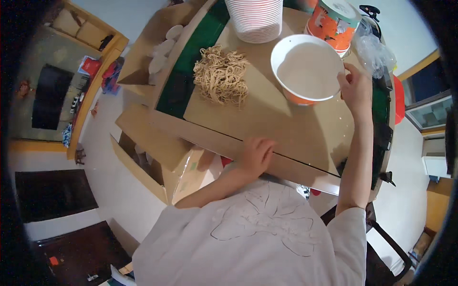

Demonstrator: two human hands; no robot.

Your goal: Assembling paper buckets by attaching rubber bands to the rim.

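Note:
A wide paper tub [309, 71], white at the rim and orange outside, stands on the cardboard sheet with its greyish inside facing up. Whether that grey is liquid or the bare bottom I cannot tell. My right hand [355, 88] is closed at the tub's right rim, thumb and fingers against it. My left hand [257, 153] lies on the table's near edge, fingers loosely bent and holding nothing. Beyond it, to the left, sits a tangled heap of tan strands [222, 75]; they could be noodles or rubber bands.
A tall stack of white tubs [255, 19] stands at the back, with orange printed tubs [334, 24] beside it. Clear plastic [376, 52] lies at the right. Cardboard boxes [148, 148] stand left of the table [305, 176]; a red thing [399, 100] shows beyond its right side.

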